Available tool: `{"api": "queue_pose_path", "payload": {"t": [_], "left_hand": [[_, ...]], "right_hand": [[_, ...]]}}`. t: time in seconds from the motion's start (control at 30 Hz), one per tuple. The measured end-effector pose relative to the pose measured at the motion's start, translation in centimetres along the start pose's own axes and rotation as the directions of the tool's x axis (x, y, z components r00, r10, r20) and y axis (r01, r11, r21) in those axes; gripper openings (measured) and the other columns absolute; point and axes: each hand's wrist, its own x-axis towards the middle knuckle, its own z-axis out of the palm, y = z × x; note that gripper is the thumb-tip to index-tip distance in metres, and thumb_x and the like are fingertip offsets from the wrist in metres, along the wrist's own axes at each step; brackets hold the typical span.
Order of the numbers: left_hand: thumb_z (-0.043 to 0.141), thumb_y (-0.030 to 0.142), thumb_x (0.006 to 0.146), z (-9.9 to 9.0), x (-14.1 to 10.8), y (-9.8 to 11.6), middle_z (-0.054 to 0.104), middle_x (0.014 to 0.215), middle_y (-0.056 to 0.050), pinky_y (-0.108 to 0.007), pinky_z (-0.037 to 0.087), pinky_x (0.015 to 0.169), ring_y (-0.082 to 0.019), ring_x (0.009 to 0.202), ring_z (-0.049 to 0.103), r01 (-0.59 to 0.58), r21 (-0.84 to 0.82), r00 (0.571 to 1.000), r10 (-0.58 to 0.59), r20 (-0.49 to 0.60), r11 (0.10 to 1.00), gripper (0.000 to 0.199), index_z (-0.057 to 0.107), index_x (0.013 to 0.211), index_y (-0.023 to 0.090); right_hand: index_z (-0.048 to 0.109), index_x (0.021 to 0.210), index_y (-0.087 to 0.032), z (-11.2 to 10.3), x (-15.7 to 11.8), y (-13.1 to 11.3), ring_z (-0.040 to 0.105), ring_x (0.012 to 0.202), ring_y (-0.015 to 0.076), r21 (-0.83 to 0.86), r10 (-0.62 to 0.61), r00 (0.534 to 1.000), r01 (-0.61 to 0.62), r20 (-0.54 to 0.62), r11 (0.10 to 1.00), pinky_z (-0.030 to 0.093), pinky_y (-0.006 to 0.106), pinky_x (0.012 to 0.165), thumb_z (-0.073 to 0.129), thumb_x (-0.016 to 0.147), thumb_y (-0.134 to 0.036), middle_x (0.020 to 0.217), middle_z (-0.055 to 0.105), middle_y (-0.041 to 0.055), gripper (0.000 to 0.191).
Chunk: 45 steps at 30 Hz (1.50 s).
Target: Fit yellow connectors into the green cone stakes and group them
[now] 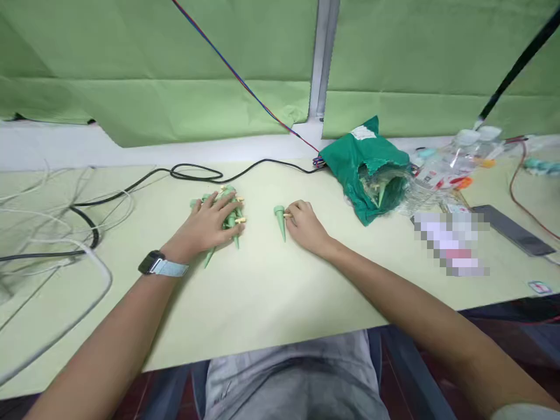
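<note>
My left hand (209,223) lies with spread fingers over a small pile of green cone-shaped spikes (231,219) with pale yellow side stubs. It partly covers them, and a few pointed ends stick out below the fingers. To the right of the pile, a single green spike (280,223) points tip down toward the table's front edge. My right hand (305,224) is closed in a pinch at the yellow stub on this spike's side, its other fingers curled in.
A torn green bag (345,166) with clear plastic and a spike inside lies at the back right. Beyond it are plastic bottles (455,157) and a dark flat phone-like slab (514,229). Cables (94,256) tangle across the left of the table (262,303).
</note>
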Motion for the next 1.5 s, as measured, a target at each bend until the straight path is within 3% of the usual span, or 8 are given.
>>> {"api": "queue_pose_path", "payload": {"t": [0.37, 0.6, 0.7, 0.87, 0.97, 1.1, 1.3, 1.5], "left_hand": [[0.045, 0.050, 0.096, 0.1, 0.6, 1.1, 0.042, 0.161, -0.009, -0.062, 0.009, 0.124, -0.038, 0.153, 0.024, -0.028, -0.098, 0.986, 0.011, -0.168, 0.995, 0.054, 0.054, 0.143, 0.024], [0.044, 0.039, 0.101, -1.1, 0.4, 6.7, 0.064, 0.133, -0.011, -0.049, 0.029, 0.119, -0.030, 0.132, 0.050, -0.194, -0.252, 0.955, 0.124, -0.269, 0.948, 0.042, 0.059, 0.136, 0.020], [0.047, 0.043, 0.101, -0.9, 0.2, 8.8, 0.067, 0.127, -0.012, -0.048, 0.037, 0.111, -0.031, 0.123, 0.056, -0.160, -0.391, 0.960, 0.050, -0.277, 0.906, 0.049, 0.053, 0.144, 0.021], [0.051, 0.049, 0.100, -0.4, 0.4, 10.2, 0.070, 0.102, -0.007, -0.037, 0.048, 0.089, -0.024, 0.097, 0.065, -0.042, -0.740, 0.957, -0.186, -0.223, 0.672, 0.053, 0.053, 0.145, 0.022], [0.055, 0.048, 0.098, -0.1, 0.6, 10.3, 0.067, 0.088, -0.003, -0.033, 0.048, 0.080, -0.020, 0.085, 0.064, -0.039, -0.875, 0.959, -0.226, -0.168, 0.483, 0.048, 0.058, 0.138, 0.021], [0.063, 0.046, 0.095, 0.3, 0.7, 10.4, 0.065, 0.082, -0.002, -0.033, 0.049, 0.079, -0.020, 0.083, 0.064, -0.041, -0.936, 0.959, -0.248, -0.135, 0.351, 0.042, 0.061, 0.129, 0.022], [0.064, 0.046, 0.094, 0.6, 0.6, 10.4, 0.068, 0.085, -0.003, -0.035, 0.052, 0.083, -0.020, 0.085, 0.067, -0.064, -0.948, 0.954, -0.260, -0.150, 0.311, 0.042, 0.062, 0.129, 0.023], [0.067, 0.043, 0.091, 0.6, 0.8, 10.5, 0.068, 0.083, -0.002, -0.038, 0.054, 0.090, -0.020, 0.084, 0.069, -0.033, -0.990, 0.968, -0.242, -0.066, 0.140, 0.043, 0.063, 0.127, 0.019]], "right_hand": [[0.059, 0.094, -0.020, -0.4, 0.5, 0.1, 0.054, 0.094, 0.0248, 0.170, -0.008, 0.999, 0.015, -0.041, 0.985, 0.043, 0.039, 0.088, 0.041, 0.103, -0.021, 0.096, 0.065, 0.0075, 0.019], [0.065, 0.093, -0.021, -0.6, 1.0, 0.0, 0.064, 0.085, 0.0168, 0.577, 0.090, 0.996, -0.066, -0.013, 0.814, 0.048, 0.031, 0.083, 0.057, 0.094, -0.029, 0.090, 0.070, 0.0005, 0.012], [0.066, 0.089, -0.020, -0.7, 1.1, 0.0, 0.066, 0.085, 0.0169, 0.719, 0.108, 0.994, -0.089, 0.020, 0.689, 0.050, 0.031, 0.083, 0.068, 0.088, -0.036, 0.088, 0.071, 0.0013, 0.016], [0.069, 0.088, -0.018, -1.1, 1.2, -0.7, 0.066, 0.082, 0.0167, 0.882, 0.072, 0.990, -0.143, 0.124, 0.448, 0.054, 0.032, 0.082, 0.080, 0.080, -0.044, 0.085, 0.071, 0.0028, 0.029], [0.071, 0.089, -0.018, -1.5, 1.1, -1.0, 0.066, 0.079, 0.0156, 0.902, 0.052, 0.985, -0.173, 0.166, 0.396, 0.055, 0.032, 0.081, 0.083, 0.077, -0.045, 0.085, 0.072, 0.0028, 0.031], [0.070, 0.091, -0.018, -1.9, 1.1, -0.7, 0.067, 0.072, 0.0147, 0.907, 0.094, 0.963, -0.270, 0.253, 0.322, 0.058, 0.032, 0.075, 0.083, 0.077, -0.048, 0.080, 0.071, 0.0010, 0.035], [0.066, 0.081, -0.017, -2.7, 0.9, -0.5, 0.065, 0.061, 0.0127, 0.878, 0.034, 0.954, -0.287, 0.297, 0.383, 0.054, 0.026, 0.059, 0.077, 0.083, -0.052, 0.072, 0.066, 0.0000, 0.037], [0.069, 0.083, -0.015, -3.6, 0.8, -0.8, 0.066, 0.059, 0.0135, 0.846, 0.035, 0.966, -0.243, 0.258, 0.474, 0.055, 0.028, 0.058, 0.082, 0.078, -0.053, 0.074, 0.070, 0.0027, 0.040]]}}
